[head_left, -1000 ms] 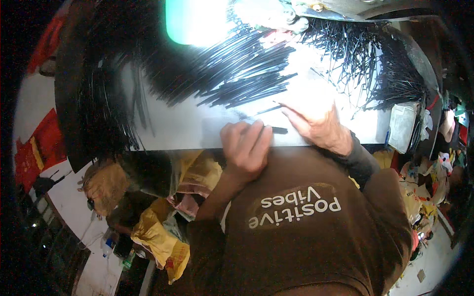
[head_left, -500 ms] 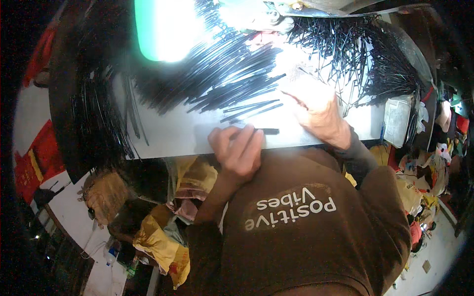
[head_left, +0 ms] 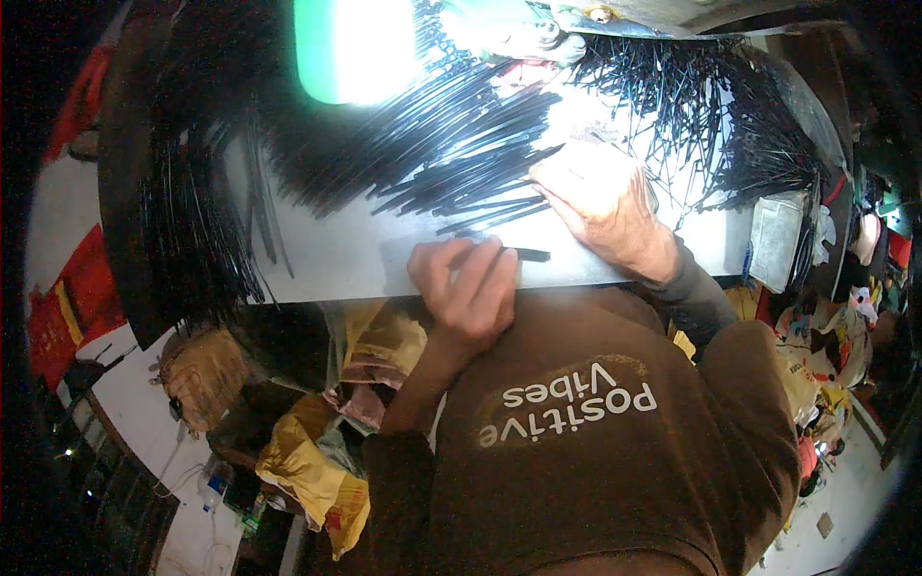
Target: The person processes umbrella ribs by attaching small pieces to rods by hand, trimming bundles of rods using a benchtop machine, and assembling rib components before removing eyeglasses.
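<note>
My left hand [head_left: 466,293] is closed around a small bundle of thin black sticks [head_left: 533,254] at the near edge of the white tabletop [head_left: 365,254]. The bundle's even end sticks out to the right of my fingers. Across the table, my right hand [head_left: 610,206] has its thumb and fingers pinched together at the right ends of loose black sticks [head_left: 471,182]. Strong glare washes out those fingers, so what lies between them cannot be made out. The loose sticks lie side by side, slanting up to the right, just beyond my left hand.
A bright green-edged lamp [head_left: 351,48] hangs over the far side. More black sticks [head_left: 206,211] cover the left end, and a tangled heap [head_left: 759,144] fills the far right. A clear plastic box [head_left: 776,240] stands at the right edge. Yellow bags [head_left: 307,470] lie below the table.
My right hand has moved a little left, and its fingertips are now at the ends of the loose sticks. My left hand keeps its bundle almost in place. The view has shifted slightly.
</note>
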Action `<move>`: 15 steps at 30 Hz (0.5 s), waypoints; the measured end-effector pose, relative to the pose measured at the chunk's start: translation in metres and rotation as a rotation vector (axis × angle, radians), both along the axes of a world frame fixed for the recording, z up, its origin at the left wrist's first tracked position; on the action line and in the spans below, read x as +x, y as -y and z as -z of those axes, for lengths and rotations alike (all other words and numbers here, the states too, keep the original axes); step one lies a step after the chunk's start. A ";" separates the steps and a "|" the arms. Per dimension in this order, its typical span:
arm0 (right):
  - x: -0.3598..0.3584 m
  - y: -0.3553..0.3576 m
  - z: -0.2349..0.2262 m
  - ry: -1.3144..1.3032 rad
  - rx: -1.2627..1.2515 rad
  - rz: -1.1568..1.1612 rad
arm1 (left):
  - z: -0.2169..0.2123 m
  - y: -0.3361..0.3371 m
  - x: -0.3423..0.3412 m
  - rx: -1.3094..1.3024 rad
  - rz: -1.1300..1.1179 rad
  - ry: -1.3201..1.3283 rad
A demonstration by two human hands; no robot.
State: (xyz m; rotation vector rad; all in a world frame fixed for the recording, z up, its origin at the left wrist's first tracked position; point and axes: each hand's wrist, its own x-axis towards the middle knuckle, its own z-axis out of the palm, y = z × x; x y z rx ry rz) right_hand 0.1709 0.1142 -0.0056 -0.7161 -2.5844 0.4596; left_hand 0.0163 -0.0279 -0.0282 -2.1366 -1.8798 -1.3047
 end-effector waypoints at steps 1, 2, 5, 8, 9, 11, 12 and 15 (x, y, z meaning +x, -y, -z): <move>0.000 0.000 0.000 0.009 0.038 -0.007 | 0.000 0.000 0.000 0.000 -0.003 -0.001; -0.001 0.000 0.000 0.008 0.038 -0.009 | 0.001 0.000 0.000 0.005 -0.007 0.004; 0.000 -0.002 0.001 -0.033 0.087 -0.053 | 0.001 -0.002 0.000 0.020 -0.008 0.008; 0.001 -0.003 0.002 -0.075 -0.007 -0.014 | 0.002 -0.002 -0.001 0.036 0.000 0.007; 0.001 -0.003 -0.003 -0.080 -0.116 0.002 | 0.004 -0.002 -0.001 0.044 0.008 0.011; 0.003 0.000 -0.010 -0.086 -0.227 0.016 | 0.008 -0.001 0.000 0.052 0.003 0.012; 0.004 0.004 -0.014 -0.027 -0.393 0.099 | 0.009 -0.001 0.000 0.061 0.003 0.015; 0.007 0.010 -0.019 0.012 -0.453 0.117 | 0.008 -0.001 0.000 0.047 0.001 0.000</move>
